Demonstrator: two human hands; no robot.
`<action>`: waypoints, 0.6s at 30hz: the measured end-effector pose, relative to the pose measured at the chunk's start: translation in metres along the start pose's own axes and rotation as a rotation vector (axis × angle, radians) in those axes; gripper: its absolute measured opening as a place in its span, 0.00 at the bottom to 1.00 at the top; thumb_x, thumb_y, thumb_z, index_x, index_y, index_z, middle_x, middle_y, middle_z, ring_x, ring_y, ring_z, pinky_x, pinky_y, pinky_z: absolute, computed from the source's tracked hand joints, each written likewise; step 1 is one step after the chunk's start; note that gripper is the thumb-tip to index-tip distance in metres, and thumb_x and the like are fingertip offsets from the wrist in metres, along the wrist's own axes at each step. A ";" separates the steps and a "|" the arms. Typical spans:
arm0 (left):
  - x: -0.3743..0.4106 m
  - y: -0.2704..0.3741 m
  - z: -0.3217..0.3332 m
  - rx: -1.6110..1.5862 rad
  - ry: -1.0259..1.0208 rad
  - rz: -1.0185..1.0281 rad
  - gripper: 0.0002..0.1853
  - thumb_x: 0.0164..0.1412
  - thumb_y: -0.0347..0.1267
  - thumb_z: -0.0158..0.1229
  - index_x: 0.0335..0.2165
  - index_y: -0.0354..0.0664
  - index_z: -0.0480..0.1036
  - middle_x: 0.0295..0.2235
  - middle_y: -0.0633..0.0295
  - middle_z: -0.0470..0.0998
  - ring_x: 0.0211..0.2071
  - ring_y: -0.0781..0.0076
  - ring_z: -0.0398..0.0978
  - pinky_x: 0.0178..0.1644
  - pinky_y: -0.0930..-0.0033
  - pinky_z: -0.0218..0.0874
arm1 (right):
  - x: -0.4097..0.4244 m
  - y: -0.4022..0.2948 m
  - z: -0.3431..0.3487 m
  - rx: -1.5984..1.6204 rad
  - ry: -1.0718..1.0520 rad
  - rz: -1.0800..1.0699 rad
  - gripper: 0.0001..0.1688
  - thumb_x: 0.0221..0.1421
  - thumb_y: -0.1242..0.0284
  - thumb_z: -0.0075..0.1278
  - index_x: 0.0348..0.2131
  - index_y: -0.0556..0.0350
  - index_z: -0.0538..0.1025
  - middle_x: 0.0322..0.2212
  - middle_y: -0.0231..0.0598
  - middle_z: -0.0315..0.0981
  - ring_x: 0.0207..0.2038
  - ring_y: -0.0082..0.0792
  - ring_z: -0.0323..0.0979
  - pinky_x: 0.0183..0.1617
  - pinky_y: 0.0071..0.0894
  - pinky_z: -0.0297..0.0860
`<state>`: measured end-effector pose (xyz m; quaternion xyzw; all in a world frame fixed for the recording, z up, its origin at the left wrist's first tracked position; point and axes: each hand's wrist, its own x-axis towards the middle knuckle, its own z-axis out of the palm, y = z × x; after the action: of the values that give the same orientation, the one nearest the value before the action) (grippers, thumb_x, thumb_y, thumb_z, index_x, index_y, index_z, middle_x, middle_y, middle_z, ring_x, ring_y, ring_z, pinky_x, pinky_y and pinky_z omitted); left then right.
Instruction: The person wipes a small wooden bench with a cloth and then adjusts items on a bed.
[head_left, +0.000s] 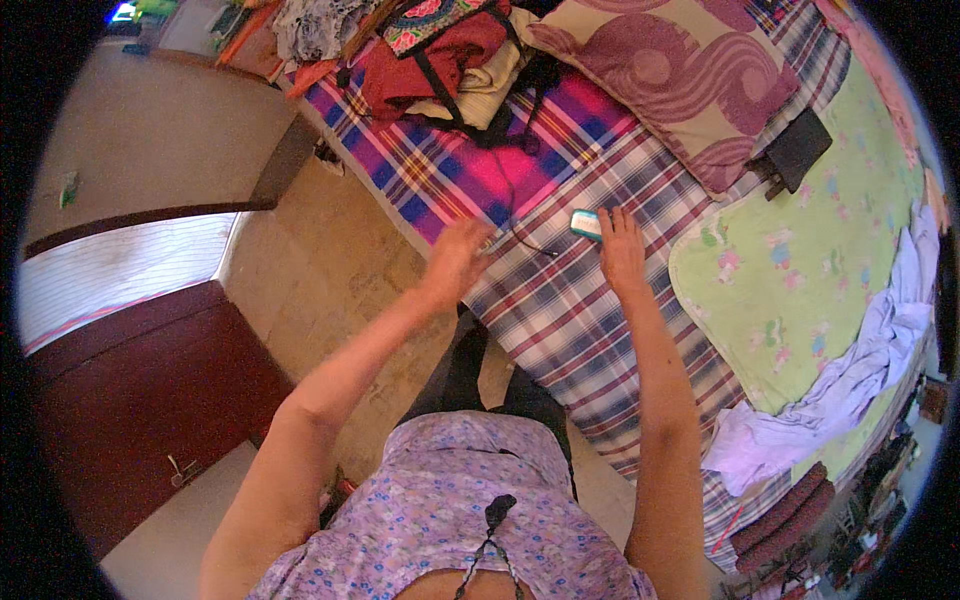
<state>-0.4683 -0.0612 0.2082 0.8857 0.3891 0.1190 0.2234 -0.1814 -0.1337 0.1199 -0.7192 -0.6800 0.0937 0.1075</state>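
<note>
My right hand (621, 247) is over the bed, its fingers across the right end of a small teal and white handheld device (585, 223) that looks like a phone. The thumb and the covered end cannot be seen. A thin black cable (513, 206) runs down the bedding, and its plug end (553, 254) lies between my two hands. Near the bed's edge, my left hand (459, 259) is slightly blurred with bent fingers; whether it holds anything is unclear. Under the device is a plaid sheet (555, 322).
A patterned pillow (660, 75) and a black flat item (802, 150) lie farther up the bed. Clothes and a bag with an embroidered flap (435, 22) are heaped at the top. A green printed mat (795, 277) covers the right side. Maroon furniture (150, 397) stands left on the floor.
</note>
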 end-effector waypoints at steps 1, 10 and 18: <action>-0.008 0.008 0.008 -0.020 -0.032 -0.023 0.22 0.45 0.24 0.59 0.44 0.38 0.70 0.43 0.50 0.71 0.48 0.50 0.67 0.51 0.56 0.60 | 0.001 0.003 0.006 -0.023 0.031 -0.019 0.36 0.41 0.83 0.52 0.53 0.60 0.64 0.50 0.53 0.63 0.53 0.51 0.61 0.57 0.47 0.58; 0.031 0.038 0.077 0.171 -0.088 0.116 0.18 0.44 0.22 0.54 0.39 0.35 0.70 0.40 0.52 0.70 0.45 0.54 0.67 0.47 0.59 0.63 | -0.025 -0.017 -0.008 0.147 -0.056 0.169 0.36 0.37 0.77 0.59 0.49 0.63 0.66 0.39 0.51 0.67 0.42 0.50 0.66 0.46 0.47 0.65; 0.037 0.017 0.104 0.310 -0.330 0.215 0.06 0.49 0.27 0.50 0.28 0.36 0.70 0.32 0.51 0.72 0.38 0.54 0.72 0.42 0.59 0.65 | -0.117 -0.019 -0.007 0.277 0.109 0.449 0.38 0.36 0.74 0.62 0.49 0.65 0.66 0.41 0.54 0.68 0.44 0.55 0.66 0.49 0.49 0.64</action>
<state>-0.3929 -0.0749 0.1272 0.9532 0.2644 -0.0653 0.1316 -0.2046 -0.2494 0.1307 -0.8345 -0.4772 0.1688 0.2177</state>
